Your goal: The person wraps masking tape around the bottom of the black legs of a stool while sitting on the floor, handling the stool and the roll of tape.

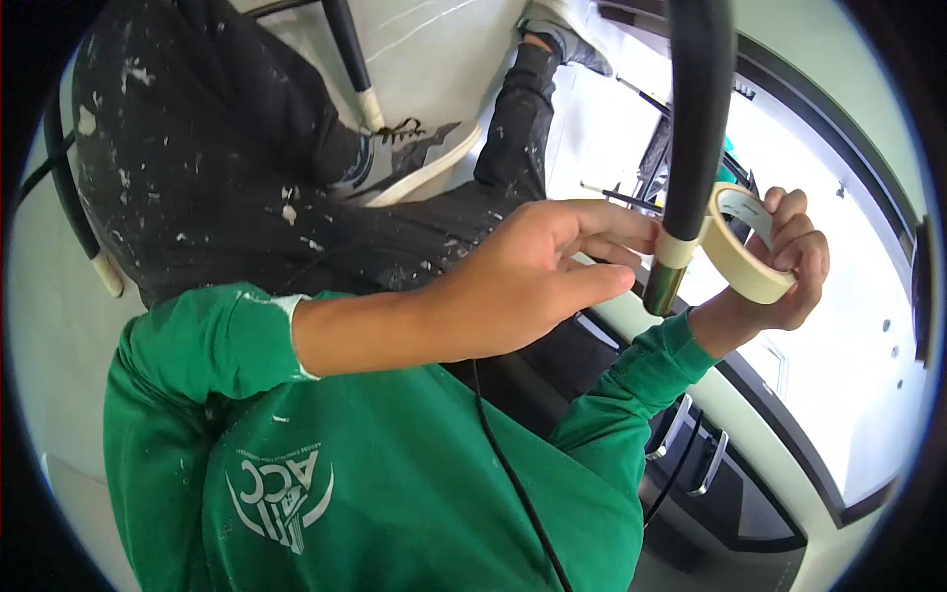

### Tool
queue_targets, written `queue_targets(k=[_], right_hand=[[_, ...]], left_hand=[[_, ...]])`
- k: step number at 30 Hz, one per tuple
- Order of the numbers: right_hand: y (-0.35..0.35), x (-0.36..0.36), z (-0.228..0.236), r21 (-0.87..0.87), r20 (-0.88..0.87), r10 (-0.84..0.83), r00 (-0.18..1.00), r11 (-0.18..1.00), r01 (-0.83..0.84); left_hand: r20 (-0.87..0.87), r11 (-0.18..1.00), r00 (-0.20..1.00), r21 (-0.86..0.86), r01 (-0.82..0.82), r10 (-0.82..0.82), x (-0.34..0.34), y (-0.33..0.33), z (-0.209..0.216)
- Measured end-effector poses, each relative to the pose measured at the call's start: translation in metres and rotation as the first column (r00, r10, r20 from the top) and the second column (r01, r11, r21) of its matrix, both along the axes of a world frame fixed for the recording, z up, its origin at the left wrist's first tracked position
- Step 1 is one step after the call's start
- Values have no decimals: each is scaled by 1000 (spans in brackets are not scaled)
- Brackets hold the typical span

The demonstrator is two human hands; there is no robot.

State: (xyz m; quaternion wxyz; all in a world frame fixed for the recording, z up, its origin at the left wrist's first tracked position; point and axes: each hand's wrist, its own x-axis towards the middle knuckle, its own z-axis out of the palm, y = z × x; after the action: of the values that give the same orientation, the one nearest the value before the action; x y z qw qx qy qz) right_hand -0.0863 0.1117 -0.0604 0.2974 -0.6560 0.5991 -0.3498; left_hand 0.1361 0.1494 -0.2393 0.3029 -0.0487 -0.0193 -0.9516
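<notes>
A black tubular furniture leg (pixel 698 118) hangs down in front of me on the right. Near its end is a band of cream masking tape (pixel 675 250), and below that a shiny brass-coloured tip (pixel 664 289). My left hand (pixel 557 271) reaches across from the left, its fingertips and thumb closed in at the taped part of the leg. On the leg's other side my right hand (pixel 794 257) grips a roll of masking tape (pixel 740 261), with fingers hooked over its rim. The roll sits close to the leg; any strip joining them is hard to make out.
More black legs with pale taped ends (pixel 371 109) stand on the left and at the back. My paint-spotted trousers (pixel 227 128) and grey shoe (pixel 424 163) lie beneath. A black cord (pixel 508 459) crosses my front. Dark cabinet fronts with metal handles (pixel 710 464) stand at lower right.
</notes>
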Motion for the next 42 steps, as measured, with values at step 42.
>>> queue_targets(k=[42], right_hand=[[58, 182, -35, 290, -899, 411, 152, 819, -495]], left_hand=[[487, 766, 857, -484, 424, -167, 25, -75, 29]])
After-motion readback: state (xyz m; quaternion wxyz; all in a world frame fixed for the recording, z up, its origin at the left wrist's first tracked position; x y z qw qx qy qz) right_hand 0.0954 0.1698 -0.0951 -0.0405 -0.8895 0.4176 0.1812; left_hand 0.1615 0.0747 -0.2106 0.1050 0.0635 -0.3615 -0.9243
